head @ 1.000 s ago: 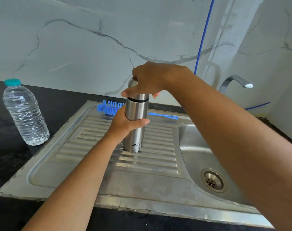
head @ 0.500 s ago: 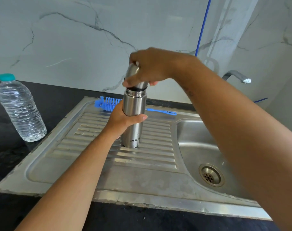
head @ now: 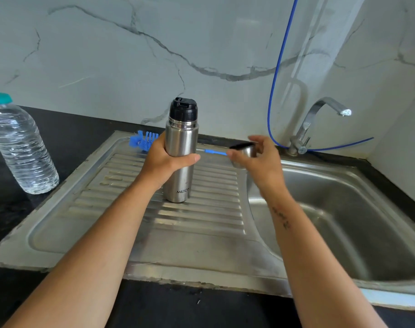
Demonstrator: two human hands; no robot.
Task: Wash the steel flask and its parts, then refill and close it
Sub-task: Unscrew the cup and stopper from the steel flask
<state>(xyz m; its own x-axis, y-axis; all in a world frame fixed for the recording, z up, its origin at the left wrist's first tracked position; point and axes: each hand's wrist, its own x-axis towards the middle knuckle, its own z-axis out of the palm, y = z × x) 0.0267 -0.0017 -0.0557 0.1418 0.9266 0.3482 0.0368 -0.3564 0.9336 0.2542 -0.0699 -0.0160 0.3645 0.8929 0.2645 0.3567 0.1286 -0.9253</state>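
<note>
The flask (head: pixel 181 159) stands upright on the ribbed drainboard (head: pixel 201 216) of the steel sink (head: pixel 344 209), its steel cup off and the black stopper (head: pixel 183 109) showing at the top. The left hand (head: pixel 165 162) is wrapped around the flask's middle, fingers behind and thumb across the front, gripping it firmly. The right hand (head: pixel 258 159) is off to the right of the flask, over the edge between drainboard and basin, and holds the cup (head: pixel 244 153) tilted, its dark inside turned up and to the left; the fingers curl around its steel wall. Behind the flask a blue brush (head: pixel 145 140) lies along the back rim of the sink, its bristles to the left and its handle running right behind the flask. A water bottle (head: pixel 19 147) with a teal cap stands on the dark counter (head: pixel 71 129), well left of the flask. The tap (head: pixel 320 119) rises at the back right corner, with a thin blue tube (head: pixel 276 74) looping down the marble wall beside it.
</note>
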